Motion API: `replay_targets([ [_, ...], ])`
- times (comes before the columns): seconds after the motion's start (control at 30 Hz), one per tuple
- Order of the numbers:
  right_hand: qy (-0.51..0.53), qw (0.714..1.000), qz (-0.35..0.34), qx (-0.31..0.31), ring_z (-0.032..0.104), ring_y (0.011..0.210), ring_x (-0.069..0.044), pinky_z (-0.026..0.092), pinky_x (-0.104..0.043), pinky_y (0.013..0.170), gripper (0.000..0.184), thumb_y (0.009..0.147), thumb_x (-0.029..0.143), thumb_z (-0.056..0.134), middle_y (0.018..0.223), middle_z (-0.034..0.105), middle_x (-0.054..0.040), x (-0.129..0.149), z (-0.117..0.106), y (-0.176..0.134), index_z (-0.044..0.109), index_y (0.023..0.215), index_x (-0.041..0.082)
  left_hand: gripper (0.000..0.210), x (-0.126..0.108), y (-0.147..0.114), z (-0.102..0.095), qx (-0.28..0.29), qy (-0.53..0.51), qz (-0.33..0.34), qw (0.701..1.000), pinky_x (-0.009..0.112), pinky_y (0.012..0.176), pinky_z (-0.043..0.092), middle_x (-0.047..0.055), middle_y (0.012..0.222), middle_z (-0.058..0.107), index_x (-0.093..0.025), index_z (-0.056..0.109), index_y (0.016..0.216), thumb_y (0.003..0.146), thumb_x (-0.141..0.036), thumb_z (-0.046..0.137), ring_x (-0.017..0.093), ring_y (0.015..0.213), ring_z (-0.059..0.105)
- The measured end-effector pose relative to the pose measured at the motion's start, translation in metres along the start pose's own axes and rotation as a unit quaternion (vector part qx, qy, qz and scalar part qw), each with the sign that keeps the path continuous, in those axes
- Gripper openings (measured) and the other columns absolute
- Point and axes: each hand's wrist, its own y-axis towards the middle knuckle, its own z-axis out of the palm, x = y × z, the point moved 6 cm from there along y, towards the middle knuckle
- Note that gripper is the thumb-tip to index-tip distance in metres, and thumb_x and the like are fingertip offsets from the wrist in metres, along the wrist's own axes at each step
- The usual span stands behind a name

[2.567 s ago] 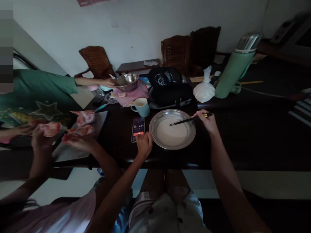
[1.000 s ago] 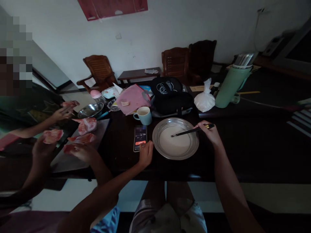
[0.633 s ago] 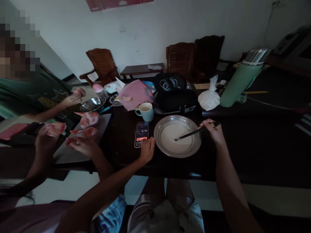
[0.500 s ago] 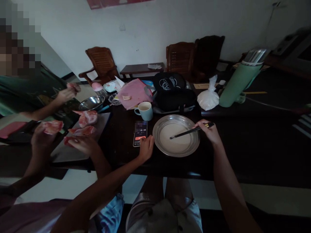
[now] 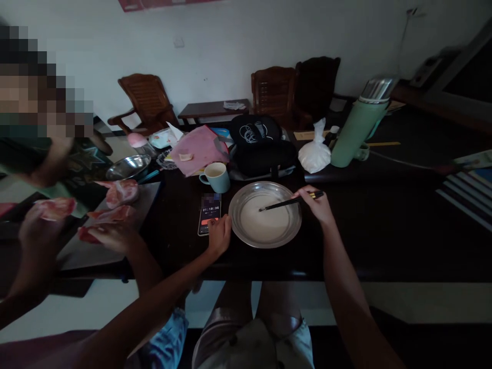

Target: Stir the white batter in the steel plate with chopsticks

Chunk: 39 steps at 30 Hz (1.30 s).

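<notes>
My left hand (image 5: 220,234): half curled at the bowl's (image 5: 295,218) rim, grip unclear
My right hand (image 5: 314,202): closed around chopsticks (image 5: 280,204), tips at white liquid (image 5: 265,223)
Bowl: between my hands

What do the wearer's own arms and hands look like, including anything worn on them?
Both forearms are bare, with no sleeve, watch, band or cable in view. The left hand and right hand wear no gloves. It is too dim to rule out a small ring.
</notes>
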Motion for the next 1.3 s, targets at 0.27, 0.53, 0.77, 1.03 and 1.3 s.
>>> replay_targets([
  [0.27,0.038,0.999,0.034,0.003,0.068,0.061,-0.019,0.051,-0.031,0.065,0.03,0.082,0.05,0.06,0.06,0.069,-0.0005,-0.004,-0.004,-0.003,0.065,0.071,0.023,0.043,-0.001,0.001,-0.002,0.006,0.025,-0.013,1.0,0.036,0.075,0.032,0.003,0.066,0.06,-0.022,0.046,0.068,0.096,-0.035,0.017,0.019,0.067,0.055],
  [0.53,0.016,0.999,0.027,-0.03,0.068,0.068,-0.02,0.051,-0.032,0.069,0.029,0.081,0.049,0.061,0.069,0.072,-0.002,-0.007,-0.009,-0.001,0.066,0.072,0.022,0.043,-0.006,-0.003,-0.008,-0.022,0.058,-0.01,0.998,0.036,0.08,0.033,0.003,0.065,0.06,-0.021,0.049,0.069,0.096,-0.033,0.019,0.02,0.071,0.057],
  [0.77,0.034,0.998,0.052,0.02,0.067,0.061,-0.019,0.051,-0.03,0.066,0.032,0.079,0.052,0.063,0.061,0.07,-0.0011,-0.008,0.001,-0.003,0.065,0.067,0.022,0.039,-0.013,-0.007,-0.013,-0.051,0.114,-0.003,0.992,0.039,0.088,0.033,0.006,0.07,0.064,-0.021,0.053,0.073,0.095,-0.029,0.021,0.021,0.076,0.059],
  [1.03,0.03,0.998,0.045,-0.028,0.067,0.06,-0.019,0.051,-0.031,0.064,0.032,0.078,0.051,0.064,0.061,0.069,-0.001,-0.005,-0.006,-0.002,0.065,0.066,0.022,0.032,-0.011,0.0,-0.015,-0.042,0.102,0.04,0.993,0.042,0.096,0.035,0.005,0.066,0.061,-0.023,0.048,0.068,0.093,-0.028,0.028,0.021,0.071,0.057],
  [1.3,0.025,0.999,0.038,-0.028,0.067,0.059,-0.018,0.052,-0.031,0.064,0.032,0.079,0.05,0.063,0.06,0.069,-0.0014,-0.004,-0.005,-0.002,0.064,0.065,0.021,0.03,-0.008,0.006,-0.015,-0.023,0.084,0.057,0.995,0.037,0.085,0.04,0.005,0.065,0.057,-0.023,0.046,0.069,0.092,-0.028,0.028,0.022,0.07,0.055],
])
